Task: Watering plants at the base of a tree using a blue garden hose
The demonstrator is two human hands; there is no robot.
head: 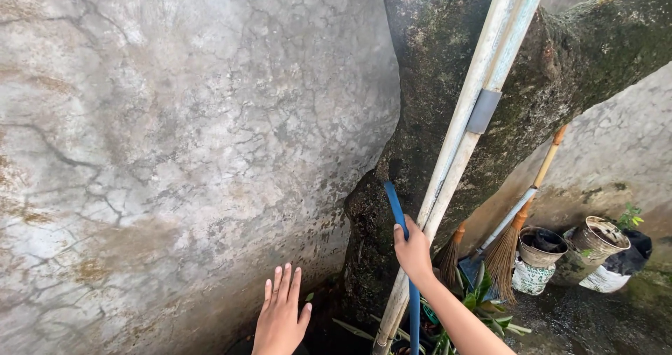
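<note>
Right hand [413, 251] clamped on blue handle [400, 237], beside the white pipes [467, 134]. Left hand [281, 314] open, fingers spread, touching nothing, near cracked wall [175, 152].

Outdoor yard corner of a home: cracked concrete wall [175, 131], mossy damp wall [560, 68], 2 pipes [483, 82], brooms [505, 246], plant pots [542, 246] on wet ground [581, 320].
</note>
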